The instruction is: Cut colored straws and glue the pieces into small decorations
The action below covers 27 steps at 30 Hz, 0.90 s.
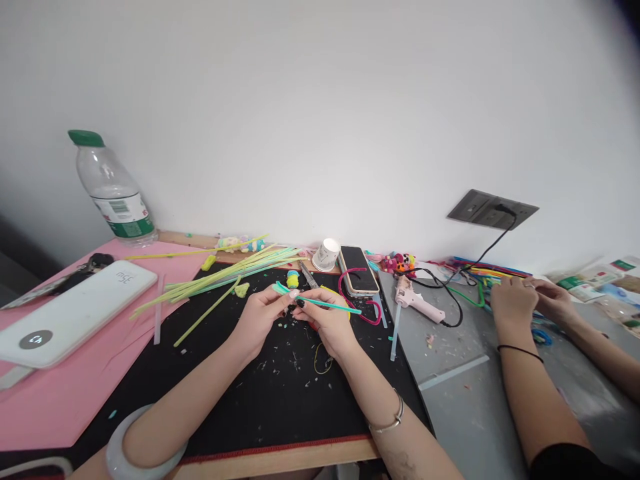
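Above the black mat (300, 413), my left hand (260, 313) pinches the bent end of a teal pipe cleaner (330, 305). My right hand (330, 323) pinches the same pipe cleaner close by, and its free end sticks out to the right. Behind my hands lie scissors (309, 275), partly hidden, and a small yellow and blue figure (293, 279). A bundle of yellow-green pipe cleaners (215, 280) is spread to the left. Just right of my right hand is a curled magenta pipe cleaner (373, 315).
A paper cup (327, 255) and a phone (359, 267) stand near the wall. A pink glue gun (417, 303) with a plugged-in cord lies right, beside a co-worker's hands (515, 303). At left are a white power bank (75, 313) and a bottle (115, 193).
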Each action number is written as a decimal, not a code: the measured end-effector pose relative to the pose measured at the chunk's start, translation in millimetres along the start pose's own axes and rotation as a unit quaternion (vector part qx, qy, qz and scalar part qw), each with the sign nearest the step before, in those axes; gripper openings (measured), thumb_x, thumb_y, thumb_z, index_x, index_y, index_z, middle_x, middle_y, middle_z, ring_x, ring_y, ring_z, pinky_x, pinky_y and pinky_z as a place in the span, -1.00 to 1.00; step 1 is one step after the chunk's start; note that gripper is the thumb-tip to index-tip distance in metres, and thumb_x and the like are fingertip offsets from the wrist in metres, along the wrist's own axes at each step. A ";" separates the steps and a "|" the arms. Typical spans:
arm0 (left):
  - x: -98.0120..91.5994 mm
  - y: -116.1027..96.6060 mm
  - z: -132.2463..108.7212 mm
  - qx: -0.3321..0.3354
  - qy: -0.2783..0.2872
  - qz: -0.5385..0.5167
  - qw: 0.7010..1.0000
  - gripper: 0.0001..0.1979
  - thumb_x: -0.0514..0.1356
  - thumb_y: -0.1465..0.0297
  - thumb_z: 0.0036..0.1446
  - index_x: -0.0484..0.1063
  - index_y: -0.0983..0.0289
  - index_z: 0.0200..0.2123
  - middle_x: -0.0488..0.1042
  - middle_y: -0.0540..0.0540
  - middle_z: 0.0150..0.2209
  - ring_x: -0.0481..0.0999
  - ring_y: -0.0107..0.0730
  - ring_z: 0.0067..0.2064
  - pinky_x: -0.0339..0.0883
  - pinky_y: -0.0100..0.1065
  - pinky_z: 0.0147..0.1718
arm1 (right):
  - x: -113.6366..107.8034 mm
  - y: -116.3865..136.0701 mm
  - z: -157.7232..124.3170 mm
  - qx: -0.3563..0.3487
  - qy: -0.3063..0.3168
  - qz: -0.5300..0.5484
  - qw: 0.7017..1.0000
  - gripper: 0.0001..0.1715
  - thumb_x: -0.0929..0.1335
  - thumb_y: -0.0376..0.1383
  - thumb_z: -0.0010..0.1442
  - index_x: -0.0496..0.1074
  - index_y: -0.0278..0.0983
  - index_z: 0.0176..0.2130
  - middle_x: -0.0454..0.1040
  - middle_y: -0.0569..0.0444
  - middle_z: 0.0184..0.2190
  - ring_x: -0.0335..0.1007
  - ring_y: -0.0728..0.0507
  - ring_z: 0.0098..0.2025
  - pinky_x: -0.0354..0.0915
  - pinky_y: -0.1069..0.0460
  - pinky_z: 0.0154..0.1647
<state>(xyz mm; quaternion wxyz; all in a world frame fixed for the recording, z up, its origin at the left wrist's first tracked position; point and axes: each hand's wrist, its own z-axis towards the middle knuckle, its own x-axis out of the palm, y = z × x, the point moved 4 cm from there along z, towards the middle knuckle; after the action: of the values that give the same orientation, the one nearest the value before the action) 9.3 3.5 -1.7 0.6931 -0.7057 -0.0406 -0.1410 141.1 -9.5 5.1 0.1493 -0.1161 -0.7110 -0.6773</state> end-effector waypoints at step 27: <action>-3.6 -6.4 4.4 0.054 0.077 0.213 0.972 -0.70 0.23 0.16 0.00 0.42 0.30 -0.51 0.37 0.03 -0.40 0.35 -0.37 -0.37 0.21 -0.38 -0.36 | -8.7 3.1 4.4 -0.093 0.064 -0.195 0.974 -0.46 0.29 -0.02 0.18 0.17 -0.28 -0.64 0.08 0.25 -0.73 -0.07 0.09 -0.69 -0.12 0.11 -0.66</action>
<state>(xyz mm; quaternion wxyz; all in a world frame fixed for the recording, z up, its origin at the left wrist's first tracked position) 4.8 8.6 3.6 0.7454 -0.6466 0.1566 -0.0413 150.1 -4.5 4.6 0.0483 0.0554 -0.6430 -0.7623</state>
